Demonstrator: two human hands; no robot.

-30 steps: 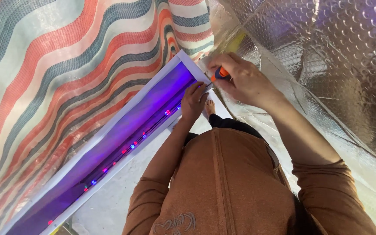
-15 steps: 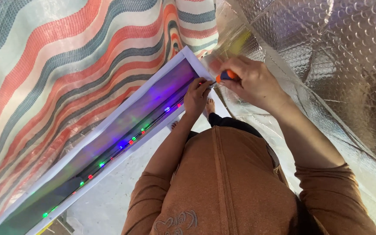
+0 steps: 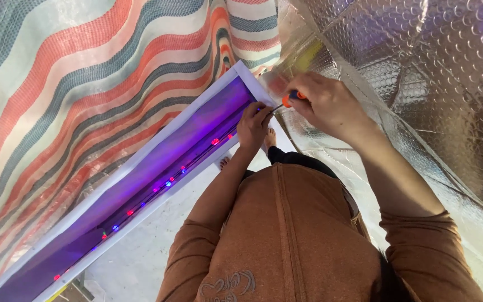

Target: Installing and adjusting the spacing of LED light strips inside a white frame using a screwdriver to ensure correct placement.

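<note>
While the left hand (image 3: 254, 124) rests curled on the end of the long white-framed light box (image 3: 141, 190), lit purple inside, the right hand (image 3: 325, 103) has its fingers wrapped tight round an orange-handled screwdriver (image 3: 293, 98) at the box's top corner – best to keep that tip square and the frame steady, press firmly so it doesn't slip

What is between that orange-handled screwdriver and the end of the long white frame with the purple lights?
Nothing visible. The right hand grips the orange-handled screwdriver, and its shaft runs straight to the corner of the white frame. The left hand rests on the frame just beside the tip, not across its path.
</note>
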